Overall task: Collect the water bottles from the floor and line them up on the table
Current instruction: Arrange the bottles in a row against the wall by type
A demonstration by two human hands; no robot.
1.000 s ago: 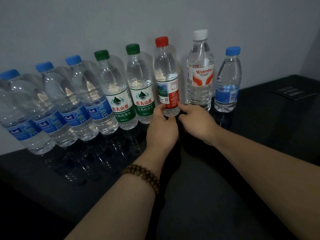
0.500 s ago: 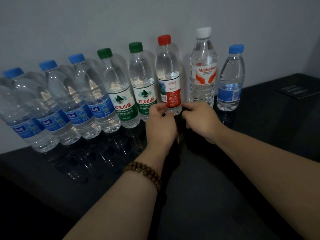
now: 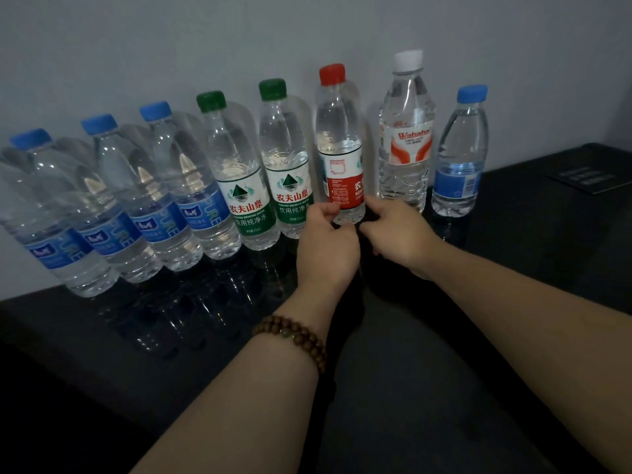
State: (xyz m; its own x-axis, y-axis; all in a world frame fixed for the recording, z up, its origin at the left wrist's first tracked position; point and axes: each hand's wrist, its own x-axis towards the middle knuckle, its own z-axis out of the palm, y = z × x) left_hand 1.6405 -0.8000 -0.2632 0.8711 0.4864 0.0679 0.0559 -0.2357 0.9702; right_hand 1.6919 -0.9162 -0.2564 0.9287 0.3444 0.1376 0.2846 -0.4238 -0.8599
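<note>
red-cap bottle (image 3: 342, 159): upright on the table, sixth from the left in the row, between the second green-cap bottle and the white-cap bottle.
left hand (image 3: 326, 248): at the bottle's lower left; thumb and fingers curled in, tips touching the base just under the red label.
right hand (image 3: 398, 234): at the lower right of the same bottle; fingers bent, tips against the base. Both hands pinch it low down from either side.
grip firmness: probably light, fingertips only; the view is too dim to be sure.
bracelet (image 3: 295, 336): brown beads on the left wrist.
row, left part: three blue-cap bottles (image 3: 143, 200) with blue labels, close together.
row, middle: two green-cap bottles (image 3: 246, 186), labels facing the camera.
row, right part: white-cap bottle (image 3: 405, 138) just beside the red-cap one, then a short blue-cap bottle (image 3: 460, 159) at the end.
table (image 3: 444, 388): black, glossy; the bottles reflect in it at the left.
wall (image 3: 205, 46): plain grey, directly behind the row.
dark card (image 3: 588, 174): flat on the table, far right, print unreadable.
change vs 0.5 s ago: the red-cap bottle is turned, so the barcode panel and more of the red band now face the camera; both hands stay at its base.
</note>
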